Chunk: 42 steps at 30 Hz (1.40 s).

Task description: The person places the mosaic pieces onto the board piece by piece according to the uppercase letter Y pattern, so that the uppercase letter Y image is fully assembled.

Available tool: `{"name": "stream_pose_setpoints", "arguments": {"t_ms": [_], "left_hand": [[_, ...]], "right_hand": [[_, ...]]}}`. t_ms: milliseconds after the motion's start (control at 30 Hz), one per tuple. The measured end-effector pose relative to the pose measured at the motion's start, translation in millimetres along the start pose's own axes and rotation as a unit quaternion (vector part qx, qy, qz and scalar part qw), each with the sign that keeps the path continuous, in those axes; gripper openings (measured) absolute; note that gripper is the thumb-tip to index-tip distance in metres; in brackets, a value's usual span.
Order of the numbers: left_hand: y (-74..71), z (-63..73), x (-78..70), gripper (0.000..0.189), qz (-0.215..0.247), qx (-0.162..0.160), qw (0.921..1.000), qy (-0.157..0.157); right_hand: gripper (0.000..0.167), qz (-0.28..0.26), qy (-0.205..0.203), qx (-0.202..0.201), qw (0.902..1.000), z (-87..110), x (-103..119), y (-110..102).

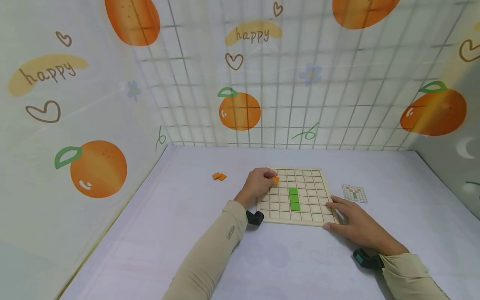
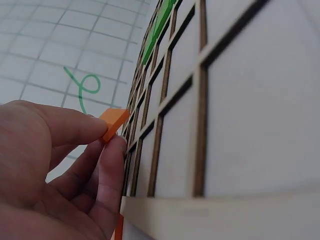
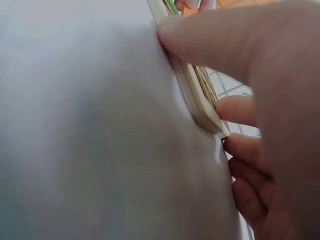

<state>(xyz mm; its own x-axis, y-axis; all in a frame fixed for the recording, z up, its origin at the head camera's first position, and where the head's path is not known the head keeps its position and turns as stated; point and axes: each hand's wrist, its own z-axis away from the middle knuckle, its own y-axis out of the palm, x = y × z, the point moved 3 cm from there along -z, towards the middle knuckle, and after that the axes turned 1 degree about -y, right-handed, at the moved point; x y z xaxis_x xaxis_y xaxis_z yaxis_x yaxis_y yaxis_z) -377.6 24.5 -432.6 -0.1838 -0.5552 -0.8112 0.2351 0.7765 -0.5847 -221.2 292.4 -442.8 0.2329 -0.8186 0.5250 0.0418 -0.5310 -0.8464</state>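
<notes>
We see a left hand [image 1: 258, 183], fingers clamped on an orange tile [image 1: 275, 181], near the far-left corner of a grid board [image 1: 313, 193] toward the far edge of the bench [image 1: 300, 262]; a right hand [image 1: 358, 221], fingers apart, touches the board's right edge; green tiles [image 1: 294, 198] sit mid-board; two more orange tiles [image 1: 222, 177] lie toward the bench's left edge.

Farthest off, the head camera looks forward and down from high behind the fingers [image 1: 339, 201]. Each wrist camera peeks close past its own fingers, left across the board [image 1: 275, 204], right along its edge. Head and left views share the pinched orange tile [image 2: 114, 121].
</notes>
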Motion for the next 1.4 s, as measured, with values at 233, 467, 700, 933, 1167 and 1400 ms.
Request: {"name": "stream_pose_setpoints", "arguments": {"t_ms": [233, 467, 700, 933, 1167, 1400], "left_hand": [[6.0, -4.6, -4.6, 0.023, 0.005, 0.007, 1.0, 0.002], [11.6, -7.3, -9.7, 0.021, -0.001, 0.011, 0.9999, -0.002], [15.7, -9.2, -9.0, 0.018, 0.005, 0.026, 0.9996, -0.006], [18.4, -9.7, -9.0, 0.016, -0.024, 0.015, 0.9995, -0.01], [19.3, -10.4, -8.4, 0.016, -0.039, 0.011, 0.9992, -0.008], [20.5, -11.5, -8.3, 0.018, -0.061, 0.007, 0.9981, -0.004]], "right_hand": [[0.081, 0.001, 0.004, 0.001, 1.0, 0.3, -2.1, 0.7], [0.081, 0.002, -0.003, -0.001, 1.0, 0.5, -2.5, 0.2], [0.082, 0.001, 0.0, -0.001, 1.0, 0.7, -3.5, 0.2], [0.081, 0.0, 0.001, -0.002, 1.0, 0.6, -3.8, 0.9], [0.082, 0.005, 0.007, 0.0, 1.0, -0.1, -2.9, 1.1], [0.082, 0.003, 0.003, 0.001, 1.0, -0.1, -3.3, 1.2]]}}
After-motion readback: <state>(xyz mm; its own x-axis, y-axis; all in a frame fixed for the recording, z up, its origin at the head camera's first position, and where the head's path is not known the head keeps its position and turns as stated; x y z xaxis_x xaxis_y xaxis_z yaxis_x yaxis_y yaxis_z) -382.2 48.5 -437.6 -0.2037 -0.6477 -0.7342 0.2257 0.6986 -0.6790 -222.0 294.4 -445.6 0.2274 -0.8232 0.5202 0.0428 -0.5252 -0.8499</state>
